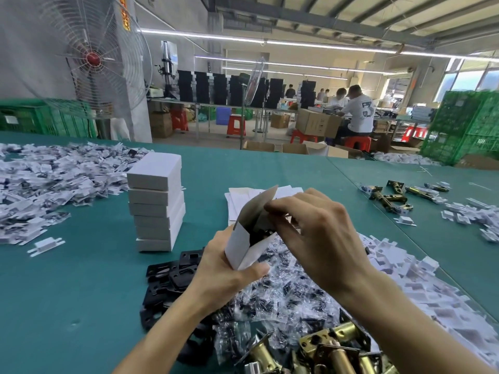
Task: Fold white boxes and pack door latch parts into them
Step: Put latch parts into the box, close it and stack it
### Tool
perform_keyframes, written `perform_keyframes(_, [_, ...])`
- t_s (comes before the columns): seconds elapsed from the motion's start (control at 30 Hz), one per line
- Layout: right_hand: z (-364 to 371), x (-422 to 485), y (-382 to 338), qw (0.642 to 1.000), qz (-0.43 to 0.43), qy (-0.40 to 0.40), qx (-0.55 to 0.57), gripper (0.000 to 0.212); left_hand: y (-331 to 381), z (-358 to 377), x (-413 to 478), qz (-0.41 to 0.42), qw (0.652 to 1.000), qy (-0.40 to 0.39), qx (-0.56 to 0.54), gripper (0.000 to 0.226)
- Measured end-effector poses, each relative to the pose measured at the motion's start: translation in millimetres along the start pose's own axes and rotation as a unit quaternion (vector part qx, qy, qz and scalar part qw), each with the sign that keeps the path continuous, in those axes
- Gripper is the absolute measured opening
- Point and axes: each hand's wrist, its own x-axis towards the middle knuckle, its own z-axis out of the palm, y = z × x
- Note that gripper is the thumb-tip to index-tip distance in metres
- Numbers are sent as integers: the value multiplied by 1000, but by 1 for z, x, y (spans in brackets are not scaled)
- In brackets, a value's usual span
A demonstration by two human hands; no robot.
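My left hand (224, 271) grips a white box (244, 245) from below, its end open and its flap raised. My right hand (316, 233) reaches over the opening, fingertips pinched at the flap and a dark part inside the box. Below the hands lie black plates (172, 276), small clear bags of dark screws (286, 295) and brass latch bolts (324, 349). A stack of closed white boxes (158, 201) stands to the left. Flat white box blanks (243, 198) lie behind the hands.
Heaps of small white bagged parts (51, 182) cover the green table (81, 292) at left, and more lie at right (421, 287). More brass latches (391, 195) lie far right. A big fan (94, 58), green crates (464, 125) and seated workers (359, 112) are beyond the table.
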Motion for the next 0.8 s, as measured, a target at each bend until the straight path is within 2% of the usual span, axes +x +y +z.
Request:
perform_keyframes(0.07, [0,0,-1,1000,-10,11,-6,7,-1,1,-1,20,1000,1,-18,48])
perform_keyframes(0.2, [-3,2,-7,1000,-3,-1,-6,12,-5,0,-1,5,997,72,24,54])
perform_keyframes(0.33, [-6,5,-16,998,19,-57,-19,12,-8,2,0,29,994,99,42,56])
perform_keyframes(0.47, [-4,10,-18,984,51,-154,-77,26,-10,1,2,29,995,87,33,53])
perform_keyframes(0.57, [1,10,-16,970,77,-221,-65,33,-8,1,2,15,994,96,55,38])
perform_keyframes(0.63, [7,7,-15,980,97,-169,-30,30,-6,-1,4,2,994,99,38,26])
perform_keyframes(0.73, [18,4,-14,991,125,-7,39,16,0,-10,9,-30,985,164,31,28])
perform_keyframes(0.77, [24,3,-12,989,140,15,50,11,3,-15,11,-41,980,194,19,30])
perform_keyframes(0.8, [30,3,-10,985,160,-1,59,10,5,-21,13,-45,974,220,3,31])
